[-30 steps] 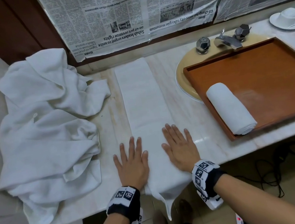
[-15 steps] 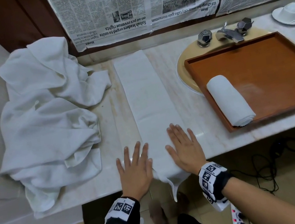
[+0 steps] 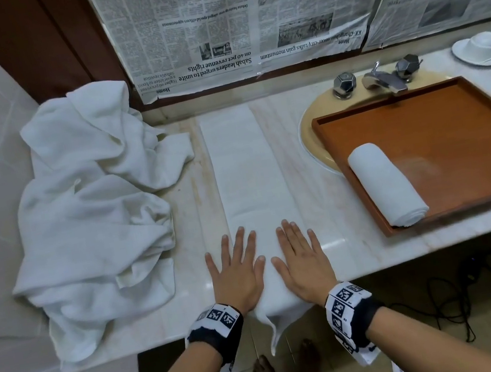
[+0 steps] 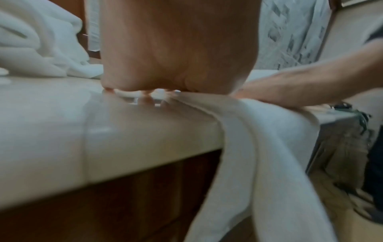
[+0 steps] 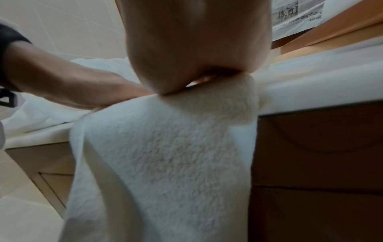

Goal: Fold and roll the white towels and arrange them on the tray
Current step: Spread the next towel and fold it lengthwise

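A white towel (image 3: pixel 244 166) folded into a long narrow strip lies on the marble counter, running from the back wall to the front edge, where its end (image 5: pixel 165 163) hangs over. Both my hands lie flat on its near part: the left hand (image 3: pixel 236 269) on its left edge, the right hand (image 3: pixel 302 257) on its right edge, fingers straight. In the wrist views only the heel of each palm (image 4: pixel 176 57) shows, pressing down at the counter edge. A rolled white towel (image 3: pixel 385 184) lies in the left part of the brown wooden tray (image 3: pixel 472 119).
A heap of loose white towels (image 3: pixel 94 212) covers the counter's left end. The tray sits over a sink (image 3: pixel 311 138) with a chrome tap (image 3: pixel 383 81). A white cup and saucer (image 3: pixel 481 49) stand at the far right. Newspaper (image 3: pixel 240 16) covers the wall behind.
Both hands slid towards the counter's front edge along the strip, pressing it flat, and lie a little closer together now. Towel heap, roll and tray have not moved; the camera shifted.
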Demonstrator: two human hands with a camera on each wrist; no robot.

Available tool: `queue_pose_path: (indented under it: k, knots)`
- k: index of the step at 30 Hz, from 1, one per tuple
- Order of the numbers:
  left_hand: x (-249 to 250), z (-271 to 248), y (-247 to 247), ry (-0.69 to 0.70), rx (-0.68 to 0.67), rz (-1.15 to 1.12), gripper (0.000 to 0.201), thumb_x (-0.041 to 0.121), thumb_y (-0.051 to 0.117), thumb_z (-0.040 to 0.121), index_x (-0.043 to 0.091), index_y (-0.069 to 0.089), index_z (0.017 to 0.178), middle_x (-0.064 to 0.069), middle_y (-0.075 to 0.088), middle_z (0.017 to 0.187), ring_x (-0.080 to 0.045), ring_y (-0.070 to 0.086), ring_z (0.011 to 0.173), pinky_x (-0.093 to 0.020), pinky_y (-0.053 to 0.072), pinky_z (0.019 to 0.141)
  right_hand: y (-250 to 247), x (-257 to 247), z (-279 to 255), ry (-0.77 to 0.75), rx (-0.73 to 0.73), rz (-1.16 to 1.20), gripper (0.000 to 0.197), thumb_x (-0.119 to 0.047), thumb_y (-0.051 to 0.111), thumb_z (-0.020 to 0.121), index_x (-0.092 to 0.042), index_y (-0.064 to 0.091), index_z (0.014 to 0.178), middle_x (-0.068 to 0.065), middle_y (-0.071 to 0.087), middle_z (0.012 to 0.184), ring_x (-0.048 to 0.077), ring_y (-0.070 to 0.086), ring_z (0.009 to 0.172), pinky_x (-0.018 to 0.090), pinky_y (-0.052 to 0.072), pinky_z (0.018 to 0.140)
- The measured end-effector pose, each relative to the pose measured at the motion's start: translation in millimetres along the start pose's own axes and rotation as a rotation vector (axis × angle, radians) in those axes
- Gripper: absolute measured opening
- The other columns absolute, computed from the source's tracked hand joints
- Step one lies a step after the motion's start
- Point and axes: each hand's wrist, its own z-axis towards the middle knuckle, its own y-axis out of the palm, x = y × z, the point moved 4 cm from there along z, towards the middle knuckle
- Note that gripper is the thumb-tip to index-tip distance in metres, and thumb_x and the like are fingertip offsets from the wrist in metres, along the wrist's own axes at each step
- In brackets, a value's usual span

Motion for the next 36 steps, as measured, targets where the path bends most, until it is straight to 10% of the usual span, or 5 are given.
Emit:
queue_pose_path:
  k: [4,15,21,24,36]
  knots:
    - [-3,25,-8,-0.008,-0.026,0.020,0.075,0.062,-0.019,0.082,0.041,-0.020,0.154,0.018,-0.029,0.160,-0.017,-0.022,0.151,-0.060,-0.012,0.118,-9,4,28,0.001,-0.057,-0.020,0.100,-0.061,-0.034,0.077,-0.009,-0.004,0.157,0.007,-0.016,0.164,0.020,-0.015,0.151,0.040,-0.017,0.118]
    - [-8,108,-44,-0.077,-0.037,0.040,0.059,0.059,0.004,0.101,0.042,-0.020,0.153,0.023,-0.028,0.158,-0.020,-0.022,0.151,-0.060,-0.013,0.118,-33,21,119,0.012,-0.139,-0.043,0.081,-0.059,-0.006,0.093,-0.008,-0.009,0.156,0.010,-0.020,0.163,0.021,-0.017,0.151,0.036,-0.011,0.121]
    - [-9,145,-55,-0.085,-0.030,-0.016,0.059,0.058,0.006,0.102,0.042,-0.016,0.155,0.023,-0.025,0.160,-0.021,-0.021,0.151,-0.061,-0.012,0.117,-40,33,160,-0.016,-0.121,-0.057,0.107,-0.072,-0.030,0.072,-0.009,-0.010,0.156,0.009,-0.020,0.163,0.021,-0.016,0.151,0.035,-0.013,0.119]
    - [-7,147,-61,-0.090,-0.009,-0.061,0.059,0.055,0.010,0.104,0.039,-0.009,0.157,0.021,-0.019,0.162,-0.022,-0.018,0.152,-0.063,-0.009,0.118,-47,38,171,-0.028,-0.141,-0.042,0.080,-0.062,0.000,0.097,-0.008,-0.006,0.157,0.009,-0.015,0.164,0.020,-0.014,0.152,0.036,-0.011,0.120]
    - [11,18,-1,-0.019,0.063,-0.076,0.059,0.056,0.000,0.099,0.044,-0.004,0.157,0.023,-0.014,0.163,-0.020,-0.012,0.153,-0.058,-0.008,0.118,-12,0,29,-0.103,-0.064,0.065,0.070,-0.049,-0.003,0.103,-0.009,0.015,0.157,0.003,0.004,0.164,0.019,0.007,0.153,0.041,0.003,0.119]
